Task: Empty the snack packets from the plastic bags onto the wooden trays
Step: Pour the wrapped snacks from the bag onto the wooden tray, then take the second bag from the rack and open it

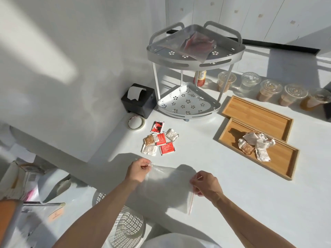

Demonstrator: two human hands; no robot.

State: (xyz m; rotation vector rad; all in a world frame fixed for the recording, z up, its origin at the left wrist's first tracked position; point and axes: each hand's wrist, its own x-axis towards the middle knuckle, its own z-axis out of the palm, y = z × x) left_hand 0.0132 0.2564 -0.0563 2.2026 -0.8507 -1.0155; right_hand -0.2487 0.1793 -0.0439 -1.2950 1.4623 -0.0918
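Note:
My left hand [138, 170] and my right hand [206, 184] each pinch a corner of a clear zip plastic bag [166, 188] with a red seal line, held low over the white counter; it looks empty. Several red and white snack packets [159, 140] lie loose on the counter beyond the bag. The near wooden tray [279, 165] at the right holds a few crumpled white packets [256, 145]. A second wooden tray [254, 113] behind it is bare. Another plastic bag with reddish contents [195, 44] lies on the top shelf of a metal corner rack [195, 59].
A black tissue box [139, 99] and a tape roll [136, 122] stand near the wall. Several lidded drink cups [268, 90] line the back right. A white perforated basket [125, 226] sits near me, with clutter at the lower left.

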